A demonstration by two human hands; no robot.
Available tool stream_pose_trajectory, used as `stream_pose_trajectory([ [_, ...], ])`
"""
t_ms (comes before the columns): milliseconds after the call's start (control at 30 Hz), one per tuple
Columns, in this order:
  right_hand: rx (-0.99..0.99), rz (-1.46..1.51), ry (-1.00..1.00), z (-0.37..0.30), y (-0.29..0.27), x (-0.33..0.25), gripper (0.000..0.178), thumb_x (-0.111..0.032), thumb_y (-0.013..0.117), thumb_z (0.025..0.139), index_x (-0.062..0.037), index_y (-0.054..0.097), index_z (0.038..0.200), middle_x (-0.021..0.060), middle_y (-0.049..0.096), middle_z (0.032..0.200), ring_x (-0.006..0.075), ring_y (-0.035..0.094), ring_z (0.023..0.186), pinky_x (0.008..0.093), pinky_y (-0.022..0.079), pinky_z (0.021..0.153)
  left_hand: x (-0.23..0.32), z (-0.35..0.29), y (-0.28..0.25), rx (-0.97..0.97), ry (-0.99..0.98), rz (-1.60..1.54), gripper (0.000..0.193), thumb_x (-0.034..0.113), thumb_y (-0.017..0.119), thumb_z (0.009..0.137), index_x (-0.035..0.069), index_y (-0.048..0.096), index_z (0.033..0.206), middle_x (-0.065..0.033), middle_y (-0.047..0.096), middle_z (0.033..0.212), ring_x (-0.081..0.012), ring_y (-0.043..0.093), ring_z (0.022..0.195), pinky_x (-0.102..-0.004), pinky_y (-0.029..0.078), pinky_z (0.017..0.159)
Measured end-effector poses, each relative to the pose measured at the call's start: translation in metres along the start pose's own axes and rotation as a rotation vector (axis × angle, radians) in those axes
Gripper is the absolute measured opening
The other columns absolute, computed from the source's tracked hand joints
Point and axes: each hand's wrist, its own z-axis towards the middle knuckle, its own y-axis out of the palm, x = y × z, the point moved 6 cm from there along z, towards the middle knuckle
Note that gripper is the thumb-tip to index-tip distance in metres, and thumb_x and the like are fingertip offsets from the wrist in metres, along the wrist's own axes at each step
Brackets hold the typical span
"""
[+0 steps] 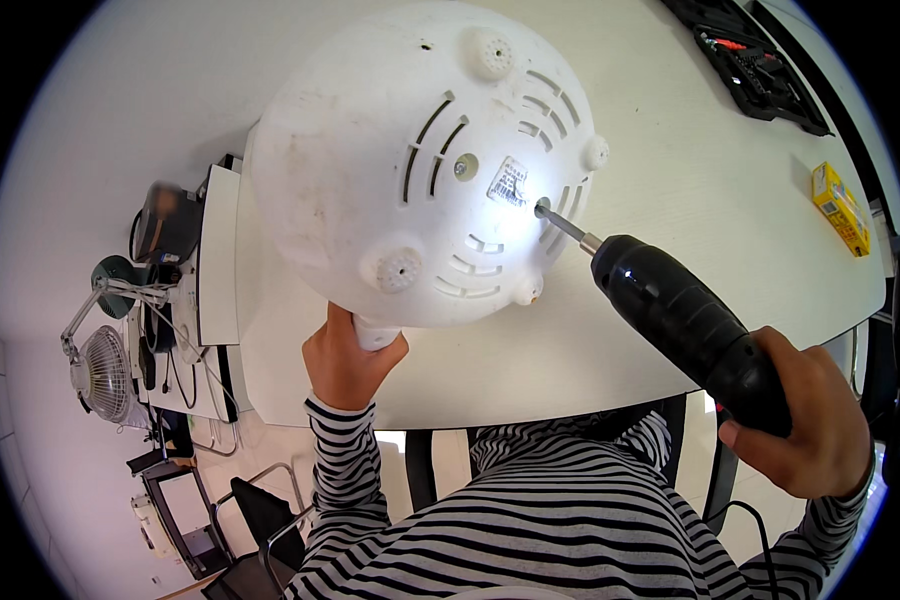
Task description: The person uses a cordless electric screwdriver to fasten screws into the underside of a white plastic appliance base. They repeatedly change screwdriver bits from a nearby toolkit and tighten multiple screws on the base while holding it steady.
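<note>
A white, round plastic appliance [340,180] is tipped so that its underside faces me, showing vent slots, small feet, a printed label [508,181] and recessed screw holes. My left hand [348,360] is closed round its short white handle [375,334], at the lower edge of the body. In my right hand [812,415] is a black electric screwdriver [685,320], gripped by its rear end. Its metal bit [565,225] reaches into a screw hole beside the label, where a bright light falls. Whether the bit sits in a screw head I cannot tell.
The appliance is over a white table [660,170]. An open black tool case [760,75] lies at the far right, with a small yellow box [840,209] nearer. To the left are a fan [105,375], a dark bag-like object [167,222] and a black chair [265,530].
</note>
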Motion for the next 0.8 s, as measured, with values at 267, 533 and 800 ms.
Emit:
stream_pose_trajectory([
  [267, 0.019, -0.001, -0.035, -0.0003, -0.0003, -0.0001, 0.042, -0.014, 0.067, 0.059, 0.0038, 0.047, 0.092, 0.0125, 0.055, 0.056, 0.0232, 0.052, 0.040, 0.0307, 0.041, 0.042, -0.0025, -0.0015, 0.0013, -0.001, -0.012, -0.017, 0.061, 0.013, 0.068, 0.056, 0.000, 0.043, 0.109, -0.0105, 0.062, 0.074, -0.0269, 0.061, 0.059, -0.0305, 0.049, 0.052],
  [533, 0.044, -0.080, -0.094, -0.0008, -0.0021, -0.0049, 0.041, -0.013, 0.066, 0.060, 0.0043, 0.046, 0.092, 0.0125, 0.054, 0.055, 0.0231, 0.052, 0.040, 0.0302, 0.041, 0.041, -0.0028, -0.0016, 0.0019, 0.006, -0.008, -0.012, 0.061, 0.013, 0.068, 0.056, 0.000, 0.043, 0.110, -0.0105, 0.062, 0.074, -0.0272, 0.061, 0.059, -0.0307, 0.049, 0.052],
  [800, 0.029, -0.089, -0.102, -0.0002, -0.0031, -0.0071, 0.041, -0.012, 0.067, 0.061, 0.0042, 0.046, 0.092, 0.0126, 0.054, 0.055, 0.0229, 0.051, 0.039, 0.0296, 0.041, 0.040, -0.0037, -0.0013, 0.0015, 0.001, -0.010, -0.009, 0.062, 0.014, 0.069, 0.056, -0.001, 0.043, 0.110, -0.0105, 0.062, 0.073, -0.0272, 0.061, 0.059, -0.0305, 0.049, 0.052],
])
